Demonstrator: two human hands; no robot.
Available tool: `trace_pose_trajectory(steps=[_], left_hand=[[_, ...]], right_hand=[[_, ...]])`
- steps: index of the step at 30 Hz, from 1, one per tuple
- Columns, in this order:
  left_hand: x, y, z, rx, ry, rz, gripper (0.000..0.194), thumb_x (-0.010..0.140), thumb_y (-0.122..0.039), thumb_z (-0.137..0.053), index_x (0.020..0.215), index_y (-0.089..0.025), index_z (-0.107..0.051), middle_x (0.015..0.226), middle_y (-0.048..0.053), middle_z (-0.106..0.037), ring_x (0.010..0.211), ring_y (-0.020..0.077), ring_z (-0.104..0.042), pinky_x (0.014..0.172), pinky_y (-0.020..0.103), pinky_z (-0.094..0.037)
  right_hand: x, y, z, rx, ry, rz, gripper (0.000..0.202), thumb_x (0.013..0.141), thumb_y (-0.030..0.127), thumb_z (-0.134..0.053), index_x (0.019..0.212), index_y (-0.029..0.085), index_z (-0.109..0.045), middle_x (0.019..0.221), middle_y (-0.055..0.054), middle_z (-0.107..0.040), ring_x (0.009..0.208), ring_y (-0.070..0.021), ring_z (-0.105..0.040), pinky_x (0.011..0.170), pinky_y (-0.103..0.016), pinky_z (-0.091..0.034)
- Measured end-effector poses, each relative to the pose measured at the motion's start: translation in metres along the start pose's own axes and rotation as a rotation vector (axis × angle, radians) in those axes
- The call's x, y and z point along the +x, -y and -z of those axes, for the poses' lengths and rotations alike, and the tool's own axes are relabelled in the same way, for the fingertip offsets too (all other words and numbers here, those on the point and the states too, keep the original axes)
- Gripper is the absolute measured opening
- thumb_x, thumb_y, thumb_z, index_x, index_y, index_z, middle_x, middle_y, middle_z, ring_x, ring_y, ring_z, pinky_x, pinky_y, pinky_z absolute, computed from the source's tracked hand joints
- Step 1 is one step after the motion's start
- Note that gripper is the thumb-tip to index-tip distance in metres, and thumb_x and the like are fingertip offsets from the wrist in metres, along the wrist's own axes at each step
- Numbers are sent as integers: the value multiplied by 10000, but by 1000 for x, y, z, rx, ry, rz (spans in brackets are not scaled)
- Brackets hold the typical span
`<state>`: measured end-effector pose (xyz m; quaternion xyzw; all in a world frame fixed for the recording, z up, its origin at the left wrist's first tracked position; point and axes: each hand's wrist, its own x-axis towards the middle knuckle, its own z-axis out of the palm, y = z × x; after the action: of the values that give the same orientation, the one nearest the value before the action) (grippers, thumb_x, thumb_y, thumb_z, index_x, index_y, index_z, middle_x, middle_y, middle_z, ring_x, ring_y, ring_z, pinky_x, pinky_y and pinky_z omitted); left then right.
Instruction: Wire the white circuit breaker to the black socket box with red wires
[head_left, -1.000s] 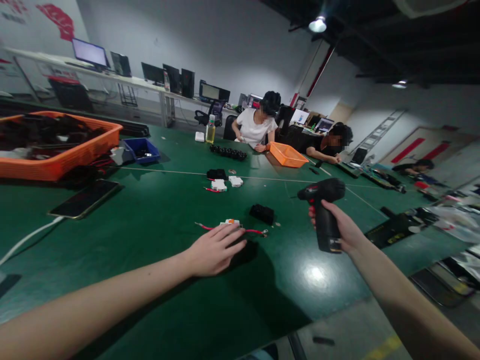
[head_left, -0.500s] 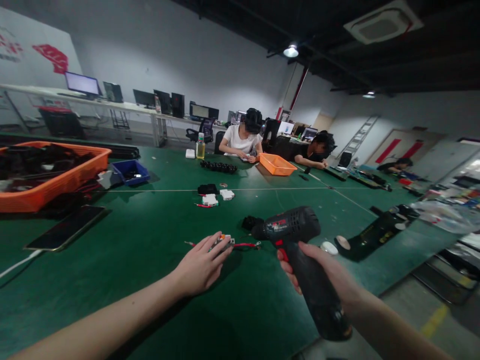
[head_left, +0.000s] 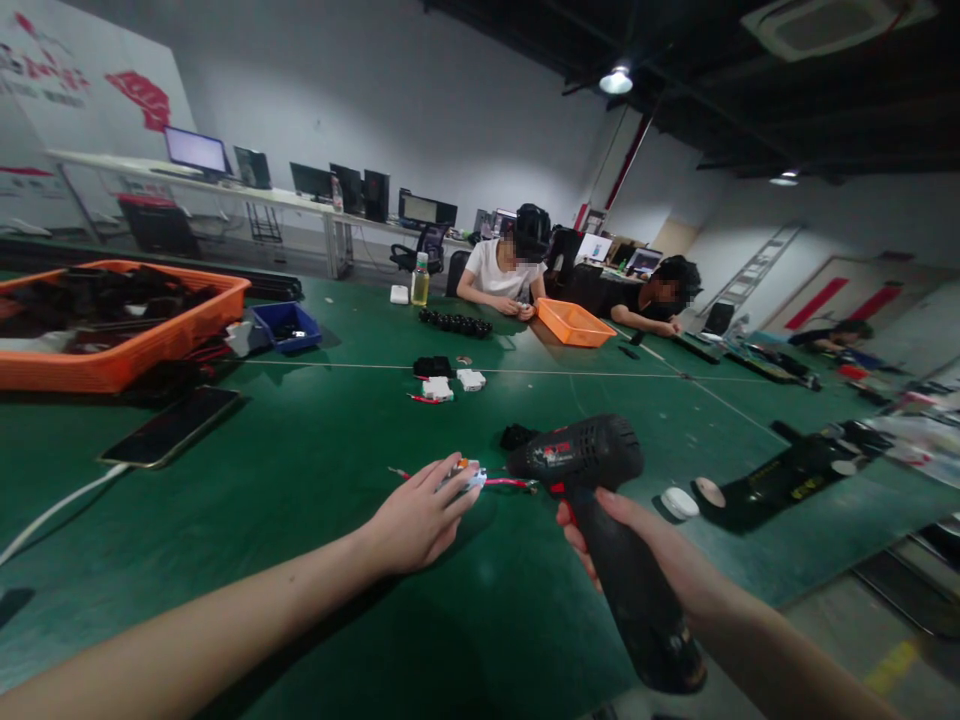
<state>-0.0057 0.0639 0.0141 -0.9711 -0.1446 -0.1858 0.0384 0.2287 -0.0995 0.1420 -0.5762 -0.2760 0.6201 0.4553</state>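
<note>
My left hand (head_left: 426, 508) lies over a small white electrical block (head_left: 472, 477), its fingers curled along the top and side. An orange spot shows on the block, and a red wire (head_left: 510, 484) with a metal end leaves it on the right. Another wire end pokes out left of my fingers. In my right hand (head_left: 637, 545) is a black cordless drill (head_left: 585, 455), gripped by the handle with a finger near the red trigger. Its thin bit points left toward the block; whether the tip touches is unclear.
More white blocks (head_left: 471, 379) and a black part (head_left: 433, 367) lie farther back. At left are an orange basket (head_left: 112, 375), a blue bin (head_left: 289, 340) and a phone (head_left: 172, 425). A round white case (head_left: 679, 503) is to the right. Co-workers sit beyond another orange basket (head_left: 576, 325).
The view has shifted, so the table's things appear farther right. The drill has come closer to the block, its bit now pointing at it. Both hands keep their hold.
</note>
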Motion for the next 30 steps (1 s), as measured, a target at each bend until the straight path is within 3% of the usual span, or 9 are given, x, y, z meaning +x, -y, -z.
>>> trace_pose_trajectory(steps=[11,15,21,26,30], left_hand=[[0,1,-1,1,3,-5,523,958,-312,-432,1472,-219,-418,1562,75,-372,1471,341,-251,1179,506,-299],[0,1,-4,31,4,1,540,955,-342,-447,1482,-225,-415,1576,78,-355,1472,352,-246,1174,516,-293],[0,0,-4,58,28,8,566,969,-380,-438,1510,-226,-376,1589,82,-342,1475,350,-250,1181,512,-278],[1,1,-3,84,55,7,584,976,-407,-441,1530,-260,-331,1602,68,-319,1477,348,-255,1181,521,-291],[1,2,-6,92,40,14,600,953,-384,-487,1525,-273,-341,1611,45,-302,1485,347,-235,1188,522,-307]], right_hand=[[-2,3,-8,-97,-25,5,502,743,629,-725,947,170,-718,773,-14,-643,599,-99,-589,523,-187,-472],[-3,3,-5,-115,-18,15,454,780,583,-713,981,176,-728,815,-25,-667,618,-102,-601,531,-186,-475],[-5,7,4,-12,-23,65,462,725,555,-757,965,160,-745,824,-51,-689,628,-120,-619,557,-202,-505],[9,22,28,18,-165,213,465,684,524,-791,980,171,-734,873,-77,-705,673,-158,-631,571,-241,-503],[48,31,67,-304,-335,422,502,687,523,-781,1002,140,-702,834,-59,-685,694,-181,-609,613,-285,-477]])
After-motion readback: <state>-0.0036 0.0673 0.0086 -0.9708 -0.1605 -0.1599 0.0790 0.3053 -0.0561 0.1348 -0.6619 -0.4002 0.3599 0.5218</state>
